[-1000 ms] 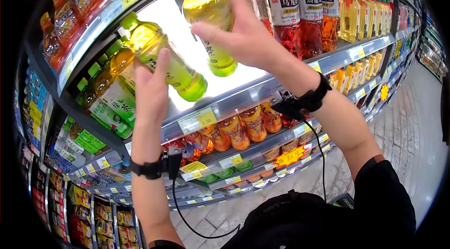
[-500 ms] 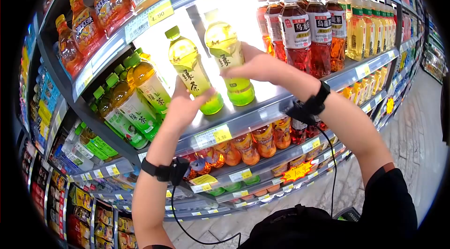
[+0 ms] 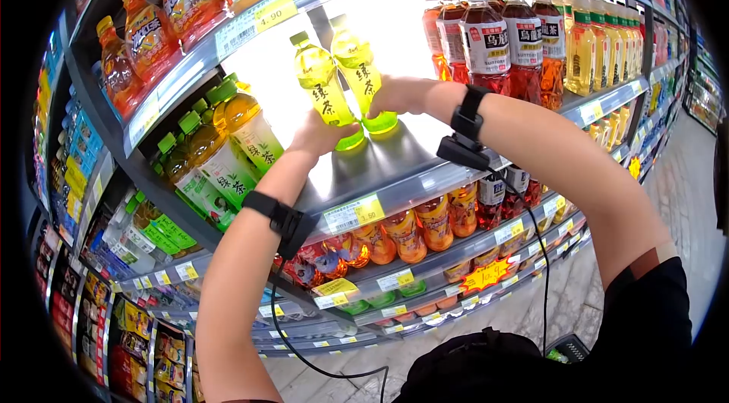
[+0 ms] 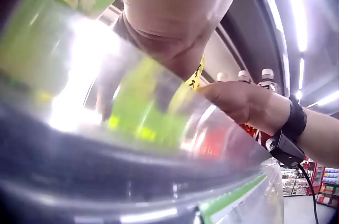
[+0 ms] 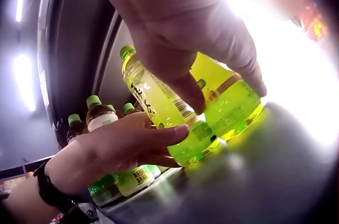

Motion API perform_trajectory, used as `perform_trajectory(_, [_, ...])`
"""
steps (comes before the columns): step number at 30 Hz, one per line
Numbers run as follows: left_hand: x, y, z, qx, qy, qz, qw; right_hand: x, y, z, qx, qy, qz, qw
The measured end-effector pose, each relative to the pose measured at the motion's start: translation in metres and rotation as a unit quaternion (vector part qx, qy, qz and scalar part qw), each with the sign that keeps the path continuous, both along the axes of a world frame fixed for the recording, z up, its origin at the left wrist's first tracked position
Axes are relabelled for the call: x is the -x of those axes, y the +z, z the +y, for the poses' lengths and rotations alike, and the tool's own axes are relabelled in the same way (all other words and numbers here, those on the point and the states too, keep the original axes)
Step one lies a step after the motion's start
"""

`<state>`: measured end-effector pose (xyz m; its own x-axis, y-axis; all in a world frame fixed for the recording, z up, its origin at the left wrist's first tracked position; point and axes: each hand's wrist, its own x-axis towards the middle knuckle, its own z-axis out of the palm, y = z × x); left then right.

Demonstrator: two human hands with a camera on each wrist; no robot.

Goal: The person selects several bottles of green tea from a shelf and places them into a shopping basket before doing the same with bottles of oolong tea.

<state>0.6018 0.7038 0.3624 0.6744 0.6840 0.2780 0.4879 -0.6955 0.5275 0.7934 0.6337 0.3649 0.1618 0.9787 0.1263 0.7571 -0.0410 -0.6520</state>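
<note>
Two green tea bottles with yellow-green liquid stand side by side, well back on a brightly lit shelf (image 3: 357, 183). My left hand (image 3: 323, 133) grips the left green tea bottle (image 3: 323, 92) low on its body, thumb across the front. Around the lower part of the right green tea bottle (image 3: 357, 65) curls my right hand (image 3: 399, 96). Seen from the right wrist, both bottle bases sit at the shelf surface, the left hand (image 5: 116, 139) beside the right hand (image 5: 196, 44). The left wrist view is largely blocked by the clear shelf-edge strip (image 4: 159, 150).
Green-capped tea bottles (image 3: 205, 149) stand left of the hands. Dark oolong tea bottles (image 3: 486, 39) are at the right. Above left is a shelf of orange-red bottles (image 3: 144, 20). A price-tag rail (image 3: 357, 213) runs along the shelf's front edge, over a lower row of orange bottles (image 3: 402, 232).
Both bottles went from being held tilted at the shelf front to standing farther back and closer together. The hands moved inward with them, and the head view shifted.
</note>
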Motion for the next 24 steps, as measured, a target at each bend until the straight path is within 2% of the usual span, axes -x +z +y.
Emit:
perform_trajectory(1, [0.0, 0.0, 0.004, 0.019, 0.0, -0.007, 1.0, -0.001, -0.004, 0.006, -0.029, 0.0, 0.009, 1.0])
perform_trajectory(4, [-0.001, 0.0, 0.005, -0.018, 0.017, 0.013, 1.0, 0.005, 0.0, 0.009, -0.01, -0.057, -0.058, 0.997])
perform_trajectory(5, [-0.002, -0.008, 0.02, 0.006, -0.013, 0.001, 1.0, 0.004, -0.001, 0.004, -0.024, -0.024, -0.083, 0.996])
perform_trajectory(6, [0.004, -0.002, 0.001, 0.009, 0.01, 0.031, 0.999, 0.004, -0.002, 0.0, -0.039, 0.008, -0.108, 0.993])
perform_trajectory(8, [0.017, 0.023, -0.06, 0.014, 0.053, 0.092, 0.994, 0.029, 0.017, -0.035, 0.022, -0.089, -0.039, 0.995])
perform_trajectory(9, [0.025, 0.027, -0.062, 0.019, 0.022, 0.14, 0.99, 0.036, 0.022, -0.038, 0.057, -0.112, -0.061, 0.99])
perform_trajectory(10, [0.033, 0.02, -0.057, 0.036, -0.035, 0.099, 0.994, 0.044, 0.022, -0.044, 0.011, -0.098, -0.021, 0.995])
perform_trajectory(11, [0.045, 0.004, -0.061, -0.039, 0.034, 0.051, 0.997, 0.053, 0.016, -0.052, -0.034, -0.084, 0.019, 0.996])
perform_trajectory(12, [0.061, 0.006, -0.08, -0.041, 0.027, 0.032, 0.998, 0.064, 0.013, -0.061, -0.078, -0.07, 0.06, 0.993])
perform_trajectory(14, [0.097, -0.008, -0.107, -0.164, -0.046, -0.034, 0.985, 0.101, 0.027, -0.086, -0.03, -0.033, 0.062, 0.997])
perform_trajectory(15, [0.111, -0.008, -0.126, -0.172, -0.079, -0.06, 0.98, 0.118, 0.037, -0.095, -0.006, -0.003, 0.024, 1.0])
perform_trajectory(16, [0.125, -0.012, -0.141, -0.156, -0.049, -0.063, 0.985, 0.129, 0.039, -0.09, 0.013, 0.024, 0.042, 0.999])
perform_trajectory(18, [0.145, -0.024, -0.15, -0.151, 0.023, -0.135, 0.979, 0.144, 0.047, -0.076, 0.047, 0.078, 0.076, 0.993])
perform_trajectory(20, [0.164, -0.039, -0.133, -0.179, 0.125, -0.204, 0.954, 0.152, 0.048, -0.047, 0.044, 0.068, 0.084, 0.993])
perform_trajectory(21, [0.17, -0.04, -0.127, -0.172, 0.163, -0.235, 0.943, 0.153, 0.044, -0.03, 0.035, 0.091, 0.14, 0.985])
perform_trajectory(24, [0.188, -0.044, -0.105, -0.283, 0.202, -0.26, 0.901, 0.162, 0.036, 0.002, 0.019, 0.141, 0.155, 0.978])
